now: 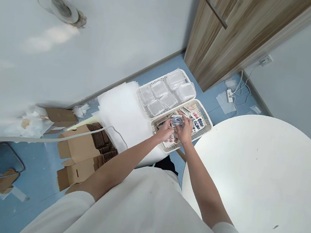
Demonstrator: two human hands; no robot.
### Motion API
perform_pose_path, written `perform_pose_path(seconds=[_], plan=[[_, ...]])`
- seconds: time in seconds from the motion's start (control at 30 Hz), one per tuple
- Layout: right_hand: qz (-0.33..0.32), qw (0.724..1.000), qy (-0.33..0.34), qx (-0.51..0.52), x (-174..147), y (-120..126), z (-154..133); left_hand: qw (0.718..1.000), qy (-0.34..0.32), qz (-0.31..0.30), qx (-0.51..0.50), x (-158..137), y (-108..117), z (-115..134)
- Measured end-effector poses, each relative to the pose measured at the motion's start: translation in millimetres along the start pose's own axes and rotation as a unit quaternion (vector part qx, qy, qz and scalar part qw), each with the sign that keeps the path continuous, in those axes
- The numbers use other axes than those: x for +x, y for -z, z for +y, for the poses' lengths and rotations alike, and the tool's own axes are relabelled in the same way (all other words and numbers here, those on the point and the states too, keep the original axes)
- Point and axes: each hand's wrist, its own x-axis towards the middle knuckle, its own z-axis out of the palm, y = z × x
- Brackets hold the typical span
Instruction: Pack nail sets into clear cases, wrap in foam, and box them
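Both hands are over a white perforated plastic basket [209, 127]. Between them is a small, shiny card of what look like press-on nails [176, 120], with rows of dark oval pieces. My left hand [165, 131] pinches its left lower side. On the right side, the fingers of my right hand [185, 129] are closed on the same card. Below and around it in the basket lie several similar cards [198, 124], with blue, red and pinkish pieces. My hands partly cover the cards underneath.
Behind stands a second white basket [139, 95] with several clear plastic boxes [160, 89]. White foam sheets [119, 112] and an open carton [77, 145] of folded brown cardboard are to the left. A round white table [252, 172] is on the right, near a wooden cabinet [224, 31] and power strip [229, 95].
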Motion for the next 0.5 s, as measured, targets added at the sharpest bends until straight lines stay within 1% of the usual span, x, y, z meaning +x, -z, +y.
perform_pose_path(seconds=[0.13, 0.3, 0.37, 0.5], plan=[[-0.012, 0.999, 0.024, 0.020, -9, 7, -7, 0.999, -0.006, -0.016, -0.052, -12, 2, 4], [-0.034, 0.992, 0.060, 0.104, -25, 20, -20, 0.997, -0.009, -0.039, -0.068, -34, 5, 4], [-0.032, 0.990, 0.055, 0.127, -37, 26, -27, 0.996, -0.022, -0.042, -0.074, -46, 6, 2], [-0.008, 0.983, 0.007, 0.181, -72, 33, -43, 0.995, -0.049, -0.026, -0.077, -76, 13, -5]])
